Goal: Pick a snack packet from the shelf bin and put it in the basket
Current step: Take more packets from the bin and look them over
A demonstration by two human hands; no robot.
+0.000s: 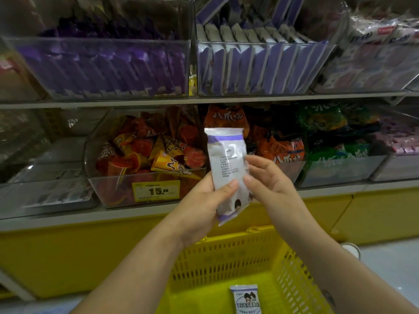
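Note:
A white and purple snack packet stands upright in front of the shelf, above the yellow basket. My left hand grips its lower part, thumb across the front. My right hand pinches its right edge with the fingertips. A second, similar packet lies flat on the basket floor. The clear bin on the upper shelf holds several packets of the same purple and white kind, standing in a row.
Another clear bin at upper left holds purple packets. On the lower shelf, bins hold orange cone snacks, orange bags and green bags. A yellow price tag reads 15. The shelf base is yellow.

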